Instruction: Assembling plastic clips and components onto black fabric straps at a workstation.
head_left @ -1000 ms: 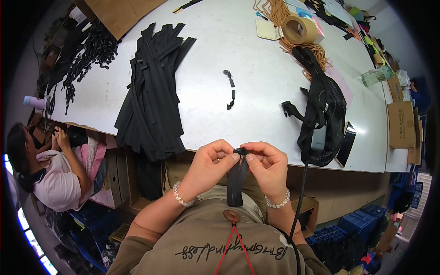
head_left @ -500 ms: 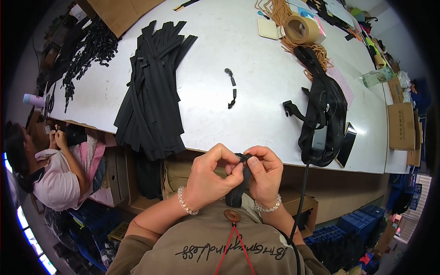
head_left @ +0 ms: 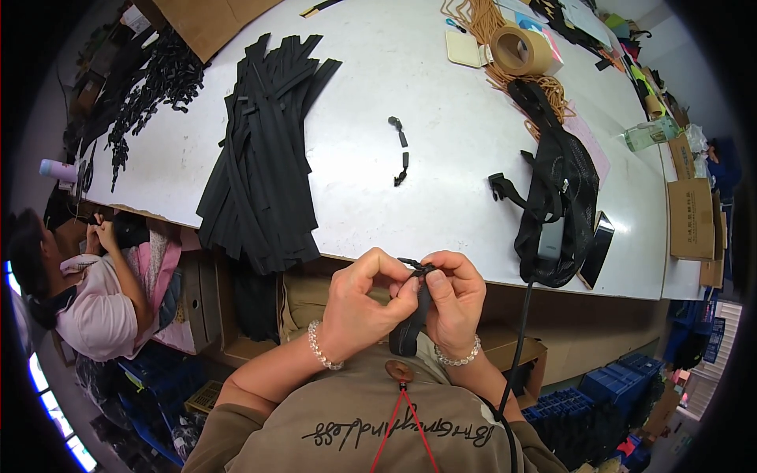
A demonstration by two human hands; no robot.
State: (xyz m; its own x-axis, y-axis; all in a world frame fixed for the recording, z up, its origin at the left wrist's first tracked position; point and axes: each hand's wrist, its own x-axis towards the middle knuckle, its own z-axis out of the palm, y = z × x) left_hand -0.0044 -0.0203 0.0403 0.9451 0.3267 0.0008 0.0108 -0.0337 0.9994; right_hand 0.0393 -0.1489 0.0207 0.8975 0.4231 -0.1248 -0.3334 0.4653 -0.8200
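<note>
At the left, a person in a pale top (head_left: 102,311) sits by the table (head_left: 355,158), hands raised together; what they hold is too small to tell. A lilac cup (head_left: 59,169) lies near the table's left edge, and farther off a heap of small black parts (head_left: 158,91) spreads beside a brown carton (head_left: 209,27). Next comes a pile of black strips (head_left: 264,158), its near ends at the table's near edge.

The left hand (head_left: 367,296) is curled, thumb and forefinger pinching a small black piece (head_left: 423,268) at the end of one strip (head_left: 405,337). That strip hangs in a loop between the hands, in front of the wearer's body, just off the near edge. Beyond, toward the far side, two small black pulls (head_left: 399,130) lie one behind the other, apart. The right hand (head_left: 455,303) grips the same end between thumb and forefinger.

Farther right, at the far side, a tape roll (head_left: 520,51) rests by tan cords (head_left: 477,24). Nearer lies a black mesh bag (head_left: 582,169) with a buckle (head_left: 498,187) at its left and a dark phone (head_left: 598,246) at its right. A clear bottle (head_left: 648,134) lies beyond, toward the right.
</note>
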